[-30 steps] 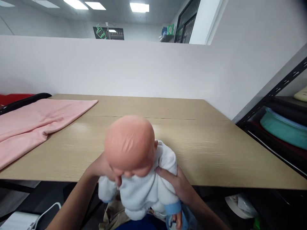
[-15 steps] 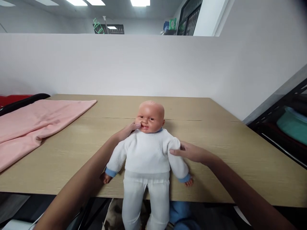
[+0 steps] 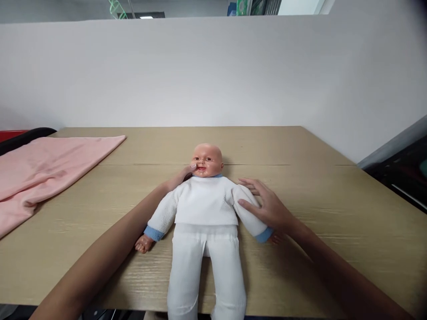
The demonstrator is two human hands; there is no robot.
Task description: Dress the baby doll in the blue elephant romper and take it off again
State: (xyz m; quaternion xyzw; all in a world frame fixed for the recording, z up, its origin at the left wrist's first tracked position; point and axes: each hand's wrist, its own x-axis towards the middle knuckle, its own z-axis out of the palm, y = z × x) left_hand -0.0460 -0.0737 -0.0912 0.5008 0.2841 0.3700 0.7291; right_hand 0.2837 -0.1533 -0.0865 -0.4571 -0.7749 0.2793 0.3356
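A baby doll (image 3: pixel 207 204) in a white fleece top with blue cuffs and white trousers lies face up on the wooden table (image 3: pixel 320 178), its legs reaching the near edge. My left hand (image 3: pixel 182 175) holds it at the head and neck; the thumb presses the cheek, and the other fingers are hidden behind. Over the doll's sleeve (image 3: pixel 246 202) on the right side, my right hand (image 3: pixel 267 202) is open, fingers spread and thumb apart, not closed round the arm. Whether its palm touches the sleeve, I cannot tell.
Pink cloth (image 3: pixel 66 169) covers the left part of the table, beside a black-rimmed item (image 3: pixel 30 134). A white wall (image 3: pixel 187 75) rises behind the table. Dark shelving or a rack (image 3: pixel 400 164) stands past the right edge.
The doll has moved farther onto the table and lies flatter. My right hand has loosened from its arm, fingers spreading. My left hand stays at its head. The view has tilted down.
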